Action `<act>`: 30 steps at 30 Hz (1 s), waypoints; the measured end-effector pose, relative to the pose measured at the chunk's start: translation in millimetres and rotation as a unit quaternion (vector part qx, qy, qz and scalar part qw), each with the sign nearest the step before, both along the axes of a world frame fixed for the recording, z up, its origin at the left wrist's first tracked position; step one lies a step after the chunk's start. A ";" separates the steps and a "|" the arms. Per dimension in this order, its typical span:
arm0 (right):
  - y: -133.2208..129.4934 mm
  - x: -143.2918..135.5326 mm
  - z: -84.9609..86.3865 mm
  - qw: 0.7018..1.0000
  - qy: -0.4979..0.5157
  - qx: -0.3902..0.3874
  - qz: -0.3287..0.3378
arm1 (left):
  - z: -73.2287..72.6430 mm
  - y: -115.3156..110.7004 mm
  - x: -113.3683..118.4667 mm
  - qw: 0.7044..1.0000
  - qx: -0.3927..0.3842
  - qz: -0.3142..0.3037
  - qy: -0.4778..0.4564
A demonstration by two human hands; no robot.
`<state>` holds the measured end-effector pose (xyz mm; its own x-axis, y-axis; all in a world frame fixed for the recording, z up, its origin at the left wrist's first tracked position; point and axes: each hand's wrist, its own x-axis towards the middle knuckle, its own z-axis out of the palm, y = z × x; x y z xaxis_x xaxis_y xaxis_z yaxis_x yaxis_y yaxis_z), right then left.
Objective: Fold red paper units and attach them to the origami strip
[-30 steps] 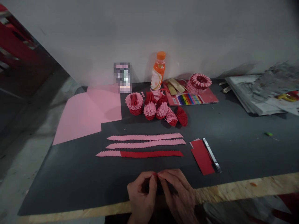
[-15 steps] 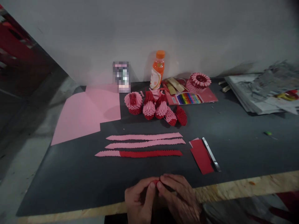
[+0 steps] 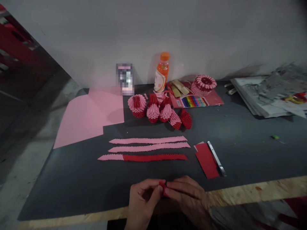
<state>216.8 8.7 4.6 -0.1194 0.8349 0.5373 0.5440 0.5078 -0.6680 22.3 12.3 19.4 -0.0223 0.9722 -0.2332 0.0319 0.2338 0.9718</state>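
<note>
At the table's near edge, a small red piece of paper (image 3: 163, 188) is pinched between both my hands; its folds are too small to make out. My left hand (image 3: 145, 201) grips it from the left with thumb and forefinger. From the right, my right hand (image 3: 188, 196) holds its other side, fingers together. Beyond them lies a strip of interlocked folded paper, pink and red (image 3: 153, 157), with two pink strips (image 3: 148, 149) behind it. Red paper slips (image 3: 207, 161) and a silver utility knife (image 3: 217, 158) lie to the right.
Pink sheets (image 3: 88, 118) cover the left side. Folded-paper pieces (image 3: 153, 111), an orange-capped bottle (image 3: 161, 72), a paper pack (image 3: 175, 101) and a round paper piece (image 3: 203, 85) stand along the wall. Newspapers (image 3: 251, 99) are piled at right. The wooden table edge (image 3: 240, 190) runs in front.
My hands have shifted slightly, with the fingers a little further apart. More of the red paper shows between them. The things on the table have stayed put.
</note>
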 end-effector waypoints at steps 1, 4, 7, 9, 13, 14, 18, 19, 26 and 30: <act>1.0 -0.1 1.2 1.000 0.008 0.012 0.009 | 0.6 -0.2 1.4 1.000 -0.003 -0.002 -0.004; 4.8 -2.7 6.5 0.999 0.044 0.010 0.010 | 2.2 -1.5 5.8 1.000 -0.002 0.010 -0.006; 8.4 -7.1 13.2 0.997 0.076 -0.030 0.004 | 1.7 -3.2 7.1 0.999 0.042 0.011 0.033; 9.6 -9.8 16.3 0.994 0.090 -0.061 -0.006 | -0.2 -3.5 6.2 0.995 0.080 0.002 0.060; 8.3 -14.7 14.7 0.985 0.132 -0.104 -0.033 | -5.3 -1.6 3.7 0.986 0.141 -0.002 0.094; 7.5 -16.0 12.9 0.981 0.148 -0.121 -0.039 | -6.5 -1.5 3.4 0.982 0.155 -0.001 0.105; 3.7 -20.3 7.4 0.959 0.204 -0.189 -0.056 | -12.5 -8.0 6.1 0.963 0.215 0.013 0.160; 2.7 -21.1 7.6 0.956 0.210 -0.196 -0.055 | -14.5 -11.1 8.0 0.958 0.229 0.024 0.170; 0.3 -26.3 19.3 0.958 0.222 -0.173 -0.053 | -18.3 -18.2 22.4 0.863 0.354 0.079 0.351; 3.9 -28.8 17.3 0.963 0.222 -0.142 -0.052 | -24.6 -16.6 15.3 0.816 0.425 0.087 0.382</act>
<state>188.0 12.6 21.9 0.1624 0.9506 0.2644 0.2102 0.2284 -0.9506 37.6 -4.3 -5.2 0.0003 0.7419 0.6705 0.7426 -0.4492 0.4967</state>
